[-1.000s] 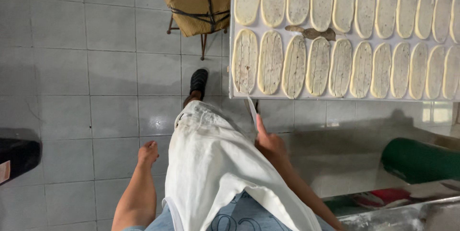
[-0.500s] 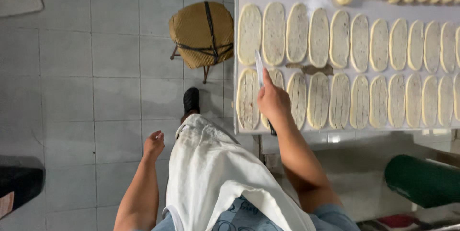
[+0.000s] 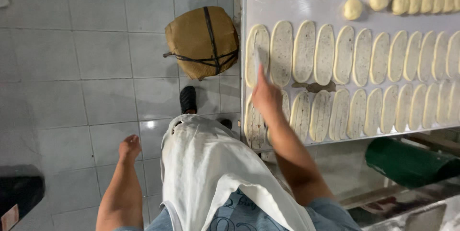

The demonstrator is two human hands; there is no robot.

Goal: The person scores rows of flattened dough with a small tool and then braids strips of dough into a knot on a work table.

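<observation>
Our right hand (image 3: 266,98) has its fingers closed on a thin pale blade (image 3: 259,63) over the flat oval dough pieces (image 3: 304,50); keep each cut shallow and even. Left hand (image 3: 129,146) hangs loosely curled, empty.

A wrapped stool (image 3: 202,42) stands on grey floor tiles (image 3: 81,68).

Blade over the dough rows

My right hand (image 3: 266,98) has a thin pale blade (image 3: 259,63), blurry, tipped upright over the leftmost dough ovals (image 3: 281,53). The ovals are long, flat, pale and speckled, lying side by side in two rows on the steel table (image 3: 306,1); front-row ones show lengthwise cuts. My left hand (image 3: 129,146) hangs bare by my side.
</observation>
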